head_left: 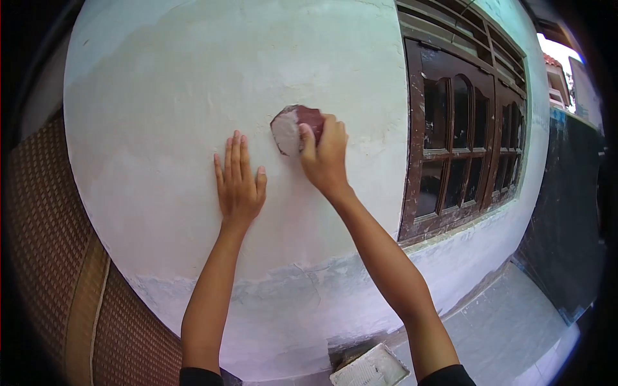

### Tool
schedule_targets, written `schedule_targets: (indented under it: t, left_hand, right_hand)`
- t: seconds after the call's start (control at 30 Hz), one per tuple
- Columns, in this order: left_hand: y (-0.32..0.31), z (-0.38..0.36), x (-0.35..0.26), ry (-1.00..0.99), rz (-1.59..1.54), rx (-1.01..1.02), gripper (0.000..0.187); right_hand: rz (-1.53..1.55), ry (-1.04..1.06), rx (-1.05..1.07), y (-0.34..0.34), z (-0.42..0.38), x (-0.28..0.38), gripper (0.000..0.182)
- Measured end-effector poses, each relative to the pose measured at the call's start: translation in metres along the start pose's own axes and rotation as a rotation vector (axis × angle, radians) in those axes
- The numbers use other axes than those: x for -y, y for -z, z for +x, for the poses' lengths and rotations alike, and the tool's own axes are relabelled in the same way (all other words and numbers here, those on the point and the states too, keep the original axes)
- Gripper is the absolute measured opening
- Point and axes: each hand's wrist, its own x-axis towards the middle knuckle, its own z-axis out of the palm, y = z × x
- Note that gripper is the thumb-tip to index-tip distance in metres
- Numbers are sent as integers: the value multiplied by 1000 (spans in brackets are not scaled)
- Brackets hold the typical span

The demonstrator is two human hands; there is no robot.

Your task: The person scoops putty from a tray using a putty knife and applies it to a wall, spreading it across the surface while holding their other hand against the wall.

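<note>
Head view, single frame. Both arms reach up from the bottom edge toward a white plastered wall [193, 77] that fills the centre and upper left of the frame.

Left hand [239, 180]: flat against the wall, a little left of centre. Fingers straight and held close together, pointing up, thumb set slightly apart on the right. Palm appears to rest on the plaster. It holds nothing.

Right hand [325, 154]: just right of centre and slightly higher than the left. Fingers curled over a sheet of sandpaper [293, 128], thumb lying along its right side, pressing the sheet against the wall. The sheet sits at the centre of the frame, just above and to the right of the left fingertips. Its upper right part is dark red; its lower left part is pale grey with dust. The two hands are near each other but not touching.

Wall surface: uneven tone, whiter in patches, with a greyer, cracked band across the lower part.

Surroundings: a dark brown wooden window [463, 135] with several glass panes at the right of the frame, set in the same wall. A brown woven mat [58, 257] at the lower left. A white paint tray [370, 368] at the bottom centre, between the forearms, on a grey floor [508, 328] at the lower right. Dark sleeve cuffs show at the bottom edge.
</note>
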Motion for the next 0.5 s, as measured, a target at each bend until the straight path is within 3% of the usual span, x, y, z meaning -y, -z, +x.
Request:
schedule_targets:
  t: [0.1,0.13,0.23,0.33,0.43,0.47,0.5]
  left_hand:
    - [-3,0,1,-6,13,-2,65]
    - [-3,-2,2,-10,19,-3,65]
    - [-2,-1,0,-4,24,11,65]
    - [-2,-1,-3,13,44,46,66]
    - [-2,-1,-4,10,34,32,65]
    - [-1,-2,-4,7,33,34,65]
    - [-1,-2,-3,6,30,24,65]
  right_hand:
    - [-70,-102,7,7,10,-24,28]
    - [-70,-95,-90,19,14,-36,26]
    - [-34,-339,-284,65,22,-80,26]
    - [-54,-432,-384,89,18,-62,24]
    - [234,-366,-174,60,12,-41,24]
    - [210,-290,-102,41,10,-38,26]
    - [139,-89,-94,26,9,-20,27]
